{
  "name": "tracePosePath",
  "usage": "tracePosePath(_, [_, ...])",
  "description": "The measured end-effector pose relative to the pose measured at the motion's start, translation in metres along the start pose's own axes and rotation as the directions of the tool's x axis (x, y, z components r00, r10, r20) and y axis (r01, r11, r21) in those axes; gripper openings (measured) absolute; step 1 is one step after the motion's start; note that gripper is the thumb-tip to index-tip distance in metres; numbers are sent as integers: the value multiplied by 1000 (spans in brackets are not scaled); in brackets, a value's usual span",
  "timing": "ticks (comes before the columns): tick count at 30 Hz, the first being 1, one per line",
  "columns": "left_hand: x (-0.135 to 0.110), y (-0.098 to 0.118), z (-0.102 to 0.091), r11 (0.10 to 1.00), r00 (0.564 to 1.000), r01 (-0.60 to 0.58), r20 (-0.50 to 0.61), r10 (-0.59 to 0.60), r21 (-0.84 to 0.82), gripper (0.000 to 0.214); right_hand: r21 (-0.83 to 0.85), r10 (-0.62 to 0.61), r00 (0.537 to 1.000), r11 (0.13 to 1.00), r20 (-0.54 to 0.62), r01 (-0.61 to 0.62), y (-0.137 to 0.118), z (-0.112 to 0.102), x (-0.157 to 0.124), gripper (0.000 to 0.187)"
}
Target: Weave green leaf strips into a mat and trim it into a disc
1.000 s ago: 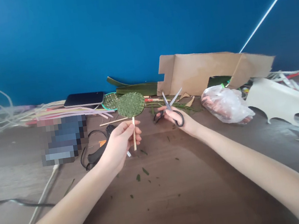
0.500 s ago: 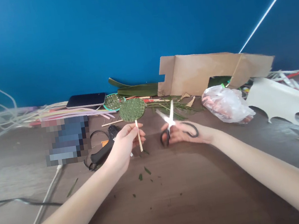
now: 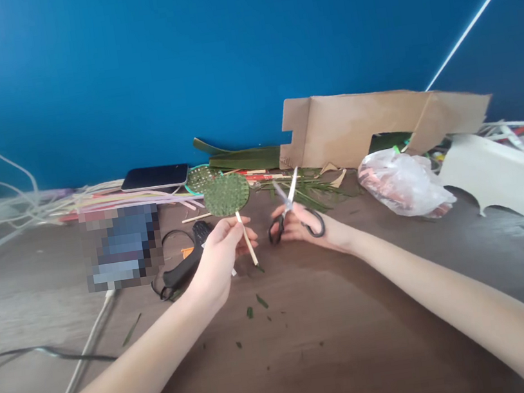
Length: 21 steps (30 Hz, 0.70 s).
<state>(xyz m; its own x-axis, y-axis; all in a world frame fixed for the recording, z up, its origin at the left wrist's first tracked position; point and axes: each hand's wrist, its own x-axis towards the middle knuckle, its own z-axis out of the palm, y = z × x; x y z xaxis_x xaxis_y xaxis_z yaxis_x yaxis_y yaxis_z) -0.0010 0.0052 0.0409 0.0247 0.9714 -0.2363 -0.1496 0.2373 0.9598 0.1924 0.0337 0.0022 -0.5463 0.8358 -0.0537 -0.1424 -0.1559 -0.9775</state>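
Between the fingers of my left hand point(image 3: 225, 250) is the pale flat stick of a small round fan point(image 3: 226, 194). Its green disc looks woven from leaf strips and stands upright above my fingers, tilted slightly left. My right hand point(image 3: 302, 223) has its fingers in the black handle loops of a pair of scissors point(image 3: 288, 202). Their blades are spread and point up and away, a short way right of the disc and apart from it. A black glue gun point(image 3: 184, 266) lies on the table, partly hidden by my left hand.
A second woven disc with a teal rim point(image 3: 198, 177) lies behind. Long green leaves point(image 3: 247, 159), a cut cardboard piece point(image 3: 354, 125), a plastic bag point(image 3: 402, 186) and white card with round cut-outs point(image 3: 492, 170) line the back and right. Phones point(image 3: 154, 177) and cables lie left; leaf scraps point(image 3: 262, 300) dot the front.
My right hand has brought the scissors left, closer to the fan. The fan's disc has tipped a little to the left, and its stick's lower end has swung right.
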Motion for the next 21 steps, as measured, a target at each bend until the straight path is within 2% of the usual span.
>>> tracePosePath(1, [-1, 0, 1, 1000, 1000, 6, 12, -6, 5, 12, -141, -120, 985, 985, -125, 102, 0, -6, 4, 44])
tracePosePath(3, [-3, -1, 2, 999, 998, 27, 50, -28, 27, 12, -457, -259, 938, 880, -229, 131, -5, -18, 11, 38])
tracePosePath(6, [-8, -5, 5, 992, 984, 81, 152, -96, 99, 10, -648, -324, 902, 759, -286, 67, -15, -32, 14, 34])
tracePosePath(7, [-9, -7, 6, 986, 973, 105, 192, -129, 129, 10, -665, -336, 895, 744, -293, 62, -19, -35, 14, 33])
tracePosePath(8, [-10, -10, 8, 979, 960, 131, 227, -165, 159, 9, -655, -317, 897, 755, -307, 42, -22, -36, 13, 32])
tracePosePath(10, [-12, -16, 10, 960, 934, 170, 276, -229, 222, 8, -578, -151, 932, 813, -330, -73, -29, -38, 10, 30])
tracePosePath(11, [-12, -19, 10, 950, 919, 188, 297, -260, 250, 8, -562, -81, 932, 814, -353, -143, -32, -38, 9, 31])
tracePosePath(12, [-12, -22, 11, 941, 901, 206, 323, -290, 270, 9, -595, -50, 928, 780, -369, -194, -35, -39, 7, 31])
tracePosePath(14, [-12, -27, 11, 925, 866, 231, 370, -337, 302, 11, -732, -46, 915, 617, -400, -289, -40, -39, 3, 31])
tracePosePath(16, [-13, -28, 10, 911, 833, 239, 411, -369, 335, 14, -801, -5, 911, 478, -412, -360, -42, -40, 0, 31])
tracePosePath(18, [-14, -25, 10, 894, 807, 232, 437, -398, 384, 18, -844, 44, 922, 387, -386, -371, -41, -41, -1, 32])
tracePosePath(21, [-17, -17, 10, 855, 788, 201, 440, -431, 477, 21, -894, 76, 944, 304, -322, -330, -37, -43, -3, 29])
